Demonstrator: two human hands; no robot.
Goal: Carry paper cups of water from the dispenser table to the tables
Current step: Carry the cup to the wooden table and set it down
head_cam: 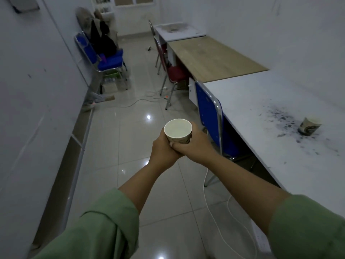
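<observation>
A white paper cup (178, 128) is held upright in front of me over the tiled floor, its rim facing up. My left hand (162, 150) wraps its lower left side and my right hand (196, 145) wraps the right side, fingers overlapping under it. A second paper cup (309, 125) with a printed pattern stands on the white table (261, 109) at the right, among dark specks. Beyond it lie a wooden-topped table (211, 57) and another white table (179, 31).
A blue chair (211, 113) is tucked at the near white table, just right of my hands. Red chairs (173, 71) stand by the wooden table. Stacked blue chairs (106, 58) with dark bags line the left wall. Cables (214, 212) trail across the glossy floor.
</observation>
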